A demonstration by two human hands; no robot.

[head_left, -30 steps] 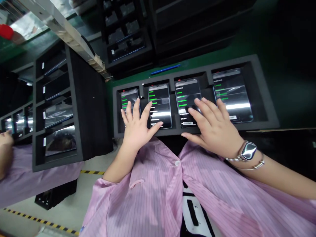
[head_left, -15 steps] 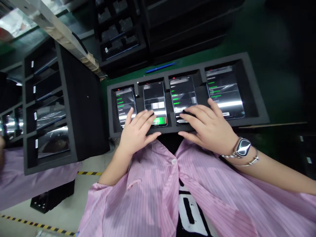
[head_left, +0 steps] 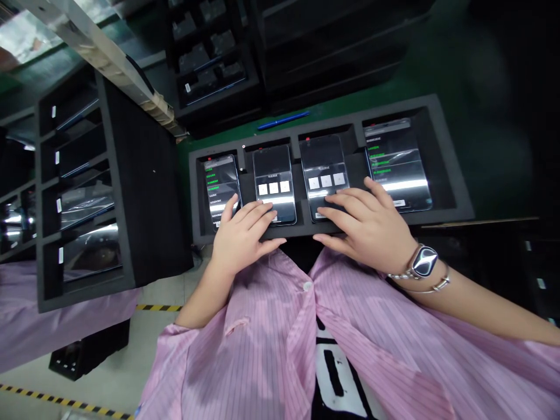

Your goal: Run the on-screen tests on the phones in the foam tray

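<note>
Four phones lie face up in a row, each in its own slot of a black foam tray [head_left: 441, 151] that sits on the green bench [head_left: 394, 81] in front of the person.

The left hand [head_left: 242, 233] rests palm down on the near edge of the tray, fingers spread a little and flat. Its fingertips lie on the lower part of the second phone [head_left: 273, 184], which shows three white squares across a dark screen, and one finger reaches toward the bottom of the first phone [head_left: 221, 186], whose screen shows green text lines. The grip is loose and holds nothing.

The right hand [head_left: 370, 224] also lies flat, with a watch [head_left: 422, 261] and a thin bracelet [head_left: 431, 286] on its wrist. Its fingers cover the bottom of the third phone [head_left: 324, 175], which shows three white squares too, and the outermost finger reaches just beside the fourth phone [head_left: 396, 163], lit with green text. This grip is flat too, with nothing in it.

A blue pen [head_left: 283, 121] lies on the bench just behind the tray. To the left, well apart from the hands, stands a black foam rack [head_left: 140, 186] with phones slotted in its shelves. Darker trays [head_left: 214, 58] sit further back. The person wears a pink striped coat [head_left: 262, 350].
</note>
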